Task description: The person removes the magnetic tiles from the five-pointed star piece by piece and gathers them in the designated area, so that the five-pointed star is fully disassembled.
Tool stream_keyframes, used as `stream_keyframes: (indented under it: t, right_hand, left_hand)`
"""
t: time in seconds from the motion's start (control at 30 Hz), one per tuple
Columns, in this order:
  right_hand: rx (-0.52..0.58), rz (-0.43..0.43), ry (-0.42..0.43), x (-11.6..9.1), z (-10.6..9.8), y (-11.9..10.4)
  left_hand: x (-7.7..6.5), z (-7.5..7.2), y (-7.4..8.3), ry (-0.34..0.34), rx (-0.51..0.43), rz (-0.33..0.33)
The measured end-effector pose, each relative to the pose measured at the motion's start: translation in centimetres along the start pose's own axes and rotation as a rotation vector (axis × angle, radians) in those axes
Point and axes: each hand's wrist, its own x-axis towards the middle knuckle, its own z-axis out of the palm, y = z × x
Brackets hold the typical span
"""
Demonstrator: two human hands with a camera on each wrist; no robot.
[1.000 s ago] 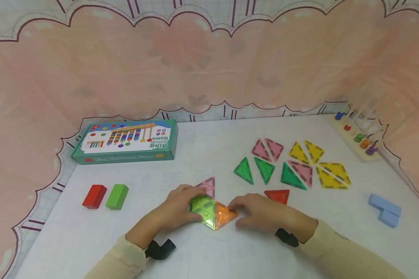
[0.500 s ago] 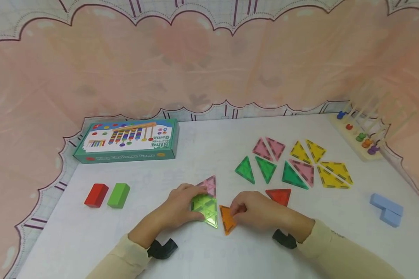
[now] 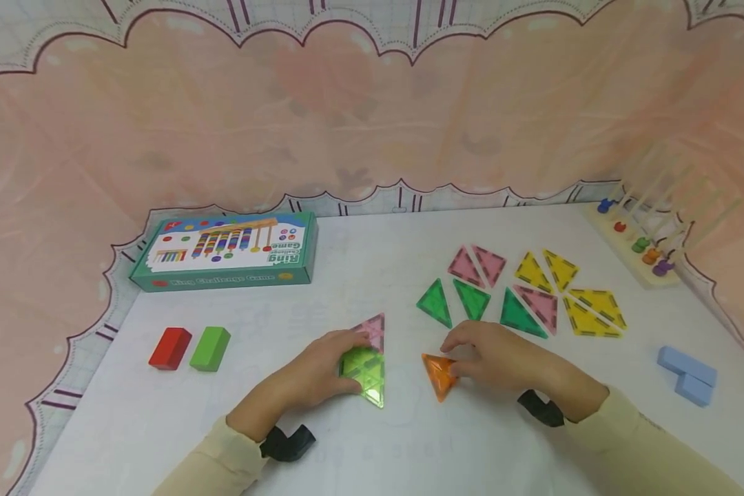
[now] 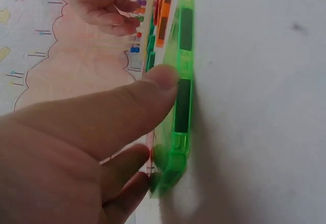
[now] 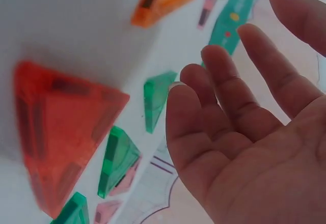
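Observation:
My left hand (image 3: 322, 365) holds a light green magnetic tile (image 3: 368, 375) flat on the table, thumb on its near edge and fingers at the far side. A pink triangle tile (image 3: 375, 331) adjoins it at the far end. In the left wrist view the thumb presses on the rim of the green tile (image 4: 184, 102). To the right lies an orange triangle tile (image 3: 439, 377), apart from the green one. Beside it hovers my right hand (image 3: 502, 355), fingers loosely bent with nothing between them. A red triangle tile (image 5: 66, 132) shows in the right wrist view; in the head view that hand hides it.
Green (image 3: 434, 303), pink (image 3: 488, 265) and yellow triangle tiles (image 3: 585, 317) lie at the right. A Ring Challenge Game box (image 3: 223, 251), a red block (image 3: 170, 348) and a green block (image 3: 211, 348) stand left. Blue blocks (image 3: 687, 375) and a peg board (image 3: 632, 241) are far right.
My right hand has drawn the orange tile away from the green tile, turned it and moved it right, then let go. The left hand has stayed on the green tile.

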Motion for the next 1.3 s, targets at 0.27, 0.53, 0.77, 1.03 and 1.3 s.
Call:
stream_keyframes:
  t: [0.27, 0.53, 0.77, 1.03, 1.3]
  right_hand:
    - [0.073, 0.063, 0.015, 0.4, -0.3, 0.0]
    - [0.023, 0.070, 0.048, 1.4, 0.2, -0.4]
    - [-0.054, 0.107, 0.021, 3.8, 0.8, -1.4]
    - [-0.143, 0.042, -0.058, 6.8, 1.7, -2.0]
    - [-0.073, 0.033, -0.026, 6.6, 1.7, -2.3]
  left_hand:
    - [0.2, 0.7, 1.0, 0.158, 0.048, -0.074]
    - [0.7, 1.8, 2.1, 0.176, 0.053, -0.146]
    - [0.9, 0.4, 0.3, 0.006, -0.070, -0.076]
    - [0.7, -0.6, -1.3, 0.133, 0.053, -0.126]
    - [0.9, -0.8, -1.1, 0.231, 0.097, -0.145]
